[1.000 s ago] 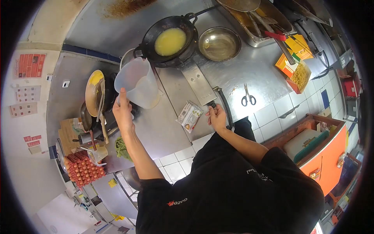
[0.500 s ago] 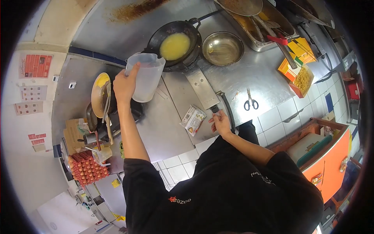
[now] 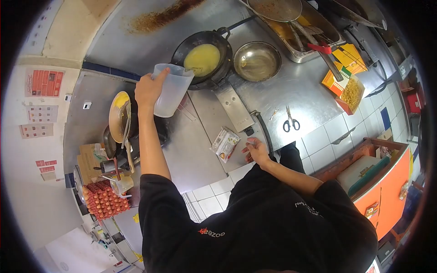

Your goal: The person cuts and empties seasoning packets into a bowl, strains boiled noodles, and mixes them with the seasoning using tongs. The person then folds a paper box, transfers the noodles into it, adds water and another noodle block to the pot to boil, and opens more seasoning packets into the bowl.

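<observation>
My left hand [image 3: 150, 91] is wrapped round the handle side of a translucent plastic jug [image 3: 172, 93], which is tilted with its spout at the rim of a black wok [image 3: 221, 42]. Yellow liquid [image 3: 202, 60] lies in the wok, and a thin stream shows between spout and liquid. Just off the knob of the metal burner front [image 3: 233, 105], my right hand [image 3: 257, 151] has its fingers curled; whether something small is in them I cannot make out. A printed packet [image 3: 225, 144] lies on the steel counter to its left.
A steel bowl [image 3: 257, 61] sits right of the wok. Scissors [image 3: 291, 121] and an opened orange box [image 3: 349, 93] are on the counter. At the left are a pan [image 3: 119, 113] and stacked egg trays [image 3: 104, 200]. An orange cabinet [image 3: 387, 195] stands at the right.
My left hand has brought the jug to the wok's rim and tipped it. My right hand has drawn back from the burner knob.
</observation>
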Motion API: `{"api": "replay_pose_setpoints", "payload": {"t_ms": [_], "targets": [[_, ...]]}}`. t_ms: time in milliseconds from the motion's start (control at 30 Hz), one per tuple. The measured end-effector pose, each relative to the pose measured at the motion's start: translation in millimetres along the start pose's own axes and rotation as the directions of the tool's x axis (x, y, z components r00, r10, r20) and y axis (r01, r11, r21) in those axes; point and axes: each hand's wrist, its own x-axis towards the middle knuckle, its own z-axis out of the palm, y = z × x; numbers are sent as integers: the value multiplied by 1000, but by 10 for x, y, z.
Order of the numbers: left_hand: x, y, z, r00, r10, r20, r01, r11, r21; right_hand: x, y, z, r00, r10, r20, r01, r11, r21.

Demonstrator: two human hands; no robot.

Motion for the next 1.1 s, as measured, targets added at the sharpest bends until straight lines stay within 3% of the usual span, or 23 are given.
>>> {"api": "replay_pose_setpoints", "payload": {"t_ms": [267,367,533,900,1100], "targets": [[-31,124,-51,999,22,-29,-19,995,98,-176,123,-40,978,100,181,-86,993,-87],[-42,142,-86,999,37,-37,-32,991,133,-178,88,-40,942,198,270,-136,963,-232],[-122,202,-170,999,34,-4,-33,992,118,-222,9,-5,916,197,350,11,859,-512],[-124,316,-169,987,157,-22,-150,971,187,-287,-46,68,928,199,316,7,837,-547],[63,387,-92,934,356,-40,-317,874,367,-325,-19,59,918,208,336,9,839,-545]]}}
